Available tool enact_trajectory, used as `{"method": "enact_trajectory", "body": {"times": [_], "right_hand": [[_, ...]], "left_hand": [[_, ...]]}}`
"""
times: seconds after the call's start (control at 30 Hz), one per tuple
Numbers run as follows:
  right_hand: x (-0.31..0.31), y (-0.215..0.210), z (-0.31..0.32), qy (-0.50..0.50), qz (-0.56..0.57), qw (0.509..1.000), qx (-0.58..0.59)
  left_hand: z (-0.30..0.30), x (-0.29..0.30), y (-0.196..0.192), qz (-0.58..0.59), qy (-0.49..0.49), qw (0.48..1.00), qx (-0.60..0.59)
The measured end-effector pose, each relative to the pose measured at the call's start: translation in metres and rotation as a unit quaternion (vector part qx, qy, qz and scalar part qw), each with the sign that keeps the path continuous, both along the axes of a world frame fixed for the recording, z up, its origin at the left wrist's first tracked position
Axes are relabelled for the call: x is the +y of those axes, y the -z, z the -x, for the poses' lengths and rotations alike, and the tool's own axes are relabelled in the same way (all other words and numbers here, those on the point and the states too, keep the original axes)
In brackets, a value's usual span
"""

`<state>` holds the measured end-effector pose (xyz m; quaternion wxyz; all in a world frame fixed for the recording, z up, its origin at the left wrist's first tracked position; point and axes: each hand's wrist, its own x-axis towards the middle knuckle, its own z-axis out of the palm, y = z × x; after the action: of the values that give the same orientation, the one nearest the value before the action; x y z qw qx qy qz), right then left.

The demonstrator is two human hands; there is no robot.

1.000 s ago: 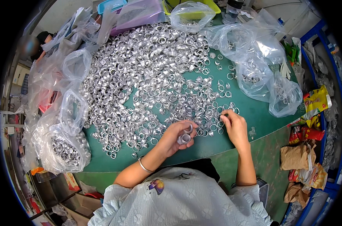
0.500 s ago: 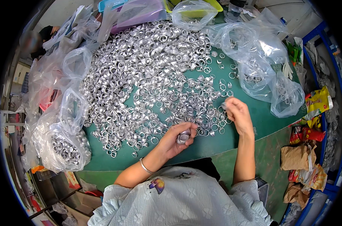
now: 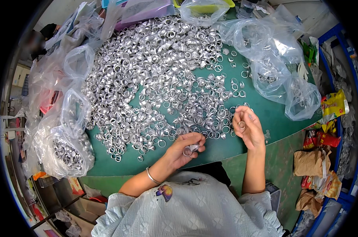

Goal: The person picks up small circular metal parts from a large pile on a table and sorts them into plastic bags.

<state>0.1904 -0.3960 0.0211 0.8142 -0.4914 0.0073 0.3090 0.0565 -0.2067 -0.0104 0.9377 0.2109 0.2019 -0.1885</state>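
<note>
A big heap of small silver metal rings covers the green table. My left hand is at the heap's near edge, fingers closed around a short stack of rings. My right hand is lifted a little above the table to the right, palm toward me, pinching a single ring between thumb and fingers. A thin bracelet sits on my left wrist.
Clear plastic bags with a few rings lie at the right and back. More bags, some holding rings, line the left edge. Colourful packets and brown paper bags sit beside a blue rack at the right.
My right hand left the rings on the table, rose and turned palm up with one ring in its fingers. My left hand stayed put with its stack.
</note>
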Motion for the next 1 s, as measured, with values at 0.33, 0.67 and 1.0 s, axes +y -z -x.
{"method": "enact_trajectory", "body": {"times": [0.33, 0.67, 1.0], "right_hand": [[-0.022, 0.015, 0.03, -0.031, 0.107, 0.993, -0.035], [-0.028, 0.006, 0.003, 0.081, -0.138, 0.981, 0.106], [-0.025, -0.003, -0.08, 0.244, -0.002, 0.961, -0.131]], "left_hand": [[0.004, -0.001, -0.012, -0.014, 0.007, 0.999, 0.048], [0.014, 0.003, -0.014, 0.019, -0.027, 0.997, 0.074], [0.016, 0.006, -0.007, 0.053, -0.05, 0.996, 0.06]]}}
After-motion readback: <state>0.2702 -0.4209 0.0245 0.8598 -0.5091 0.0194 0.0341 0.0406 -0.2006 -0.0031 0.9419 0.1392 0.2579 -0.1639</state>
